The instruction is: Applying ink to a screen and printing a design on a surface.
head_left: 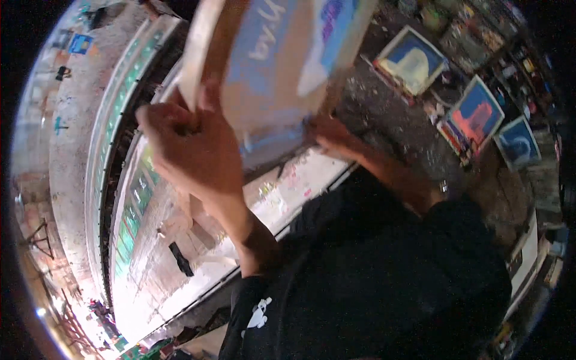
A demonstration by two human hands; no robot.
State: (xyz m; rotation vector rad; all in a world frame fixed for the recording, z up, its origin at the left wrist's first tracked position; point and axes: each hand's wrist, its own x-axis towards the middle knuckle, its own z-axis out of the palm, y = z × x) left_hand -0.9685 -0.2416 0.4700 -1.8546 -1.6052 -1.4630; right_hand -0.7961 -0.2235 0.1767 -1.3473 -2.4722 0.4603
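A wooden-framed printing screen point(258, 90) with brown mesh and blue, white and purple patches is held up at a tilt over the near edge of a long pale table point(210, 288). My left hand point(195, 141) is closed round the left rail of its frame. At the lower right corner my right hand point(336, 137) grips the frame, its fingertips partly hidden behind it. Whether the screen's lower edge touches the table cannot be made out. A small black object point(180, 259) lies on the table below my left hand.
Beyond a dark gap on the left runs a second long table point(99, 150) with green patterned strips. Several more framed screens lean or lie at the right, one with a cream shape point(411, 60), one with an orange shape point(473, 117). Cluttered shelves point(528, 66) stand behind them.
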